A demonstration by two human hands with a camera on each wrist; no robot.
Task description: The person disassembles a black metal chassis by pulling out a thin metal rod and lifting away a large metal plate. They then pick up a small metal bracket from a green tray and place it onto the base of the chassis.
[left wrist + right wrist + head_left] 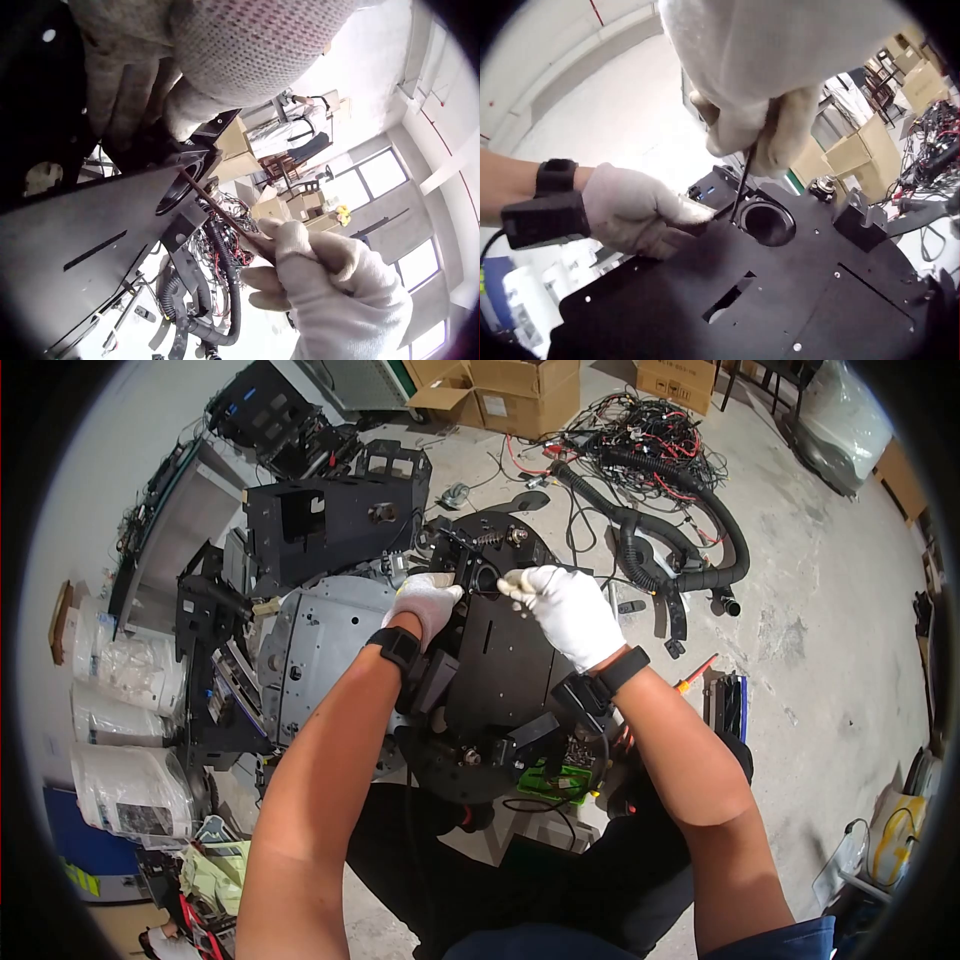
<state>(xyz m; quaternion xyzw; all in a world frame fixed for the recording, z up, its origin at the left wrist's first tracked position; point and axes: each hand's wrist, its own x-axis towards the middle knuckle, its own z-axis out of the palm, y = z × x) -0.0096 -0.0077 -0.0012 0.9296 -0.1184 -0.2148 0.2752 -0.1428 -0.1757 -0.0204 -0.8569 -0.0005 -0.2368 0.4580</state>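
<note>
A black metal plate (505, 660) with slots lies on a dark machine base, and a round black ring (767, 223) is set at its far end. My gloved right hand (568, 610) pinches a thin dark rod (217, 207) between thumb and fingers; the rod's tip meets the plate beside the ring (180, 187). My gloved left hand (428, 605) holds the plate's far left edge by the ring, its fingertips partly hidden behind black parts. In the right wrist view the rod (742, 184) slants down from the right hand (757, 75) near the left hand (634, 210).
A grey metal plate (335, 660) and a black housing (330, 520) stand to the left. Corrugated hoses (735, 540) and tangled cables (650, 440) lie at the far right. A green tray (553, 782) of small parts is near my legs; an orange-handled tool (697, 672) lies right.
</note>
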